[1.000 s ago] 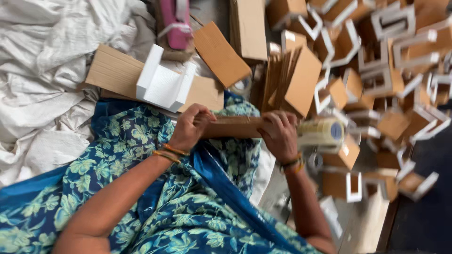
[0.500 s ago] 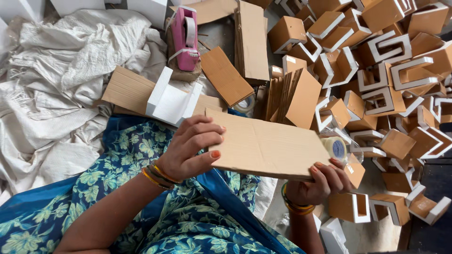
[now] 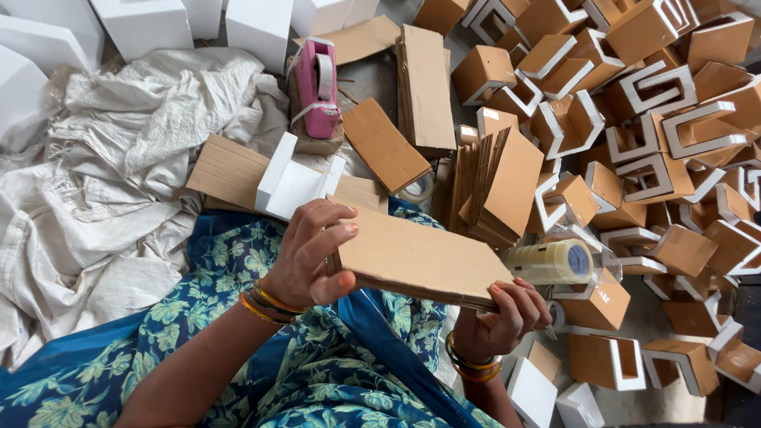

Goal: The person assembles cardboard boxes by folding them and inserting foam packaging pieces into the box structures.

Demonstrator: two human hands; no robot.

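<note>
Left hand (image 3: 311, 255): grips the near-left end of a flat cardboard sheet (image 3: 420, 257); fingers (image 3: 337, 230) curled over its top face, thumb pressed to the edge below.
Right hand (image 3: 507, 311): under the sheet's far end; fingers curled up around the lower edge, closed on it.
Cardboard sheet: held flat above the lap, between both hands, over blue floral cloth (image 3: 261, 349).
Tape roll (image 3: 552, 261): clear, lying on its side just beyond the right hand; contact with the sheet cannot be told.
Tape dispenser (image 3: 319, 85): pink, on the floor, well apart from the hands.
Surroundings: heap of cardboard-and-white-foam pieces (image 3: 650, 127) to the right; white sacking (image 3: 119, 158) to the left.
</note>
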